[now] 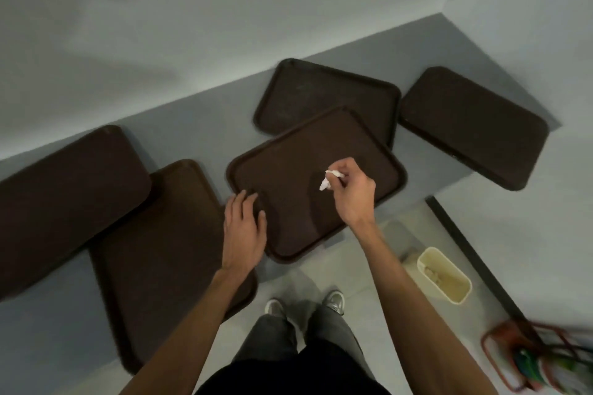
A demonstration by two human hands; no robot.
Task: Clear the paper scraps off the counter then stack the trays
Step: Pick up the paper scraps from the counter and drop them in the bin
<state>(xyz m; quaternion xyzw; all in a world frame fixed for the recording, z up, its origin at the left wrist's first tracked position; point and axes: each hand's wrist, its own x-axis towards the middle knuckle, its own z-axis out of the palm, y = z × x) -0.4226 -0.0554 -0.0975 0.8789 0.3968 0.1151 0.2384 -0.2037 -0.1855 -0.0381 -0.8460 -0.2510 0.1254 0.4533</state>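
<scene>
Two bare forearms (199,314) reach up from the bottom edge to the middle tray (288,189), a dark brown one lying on the grey desk (199,125) with its near corner hanging over the edge. The left hand (244,231) rests on that tray's near-left rim with its fingers (245,200) loosely spread, while the right hand (353,192) is over the tray's centre, thumb and forefinger pinching a white paper scrap (327,181). The far tray (321,96) lies partly under the middle tray's far edge, the right tray (471,125) lies apart to its right, the near-left tray (154,250) and far-left tray (64,196) overlap to its left, and a cream bin (446,276) stands on the floor (369,266) off its near-right side.
</scene>
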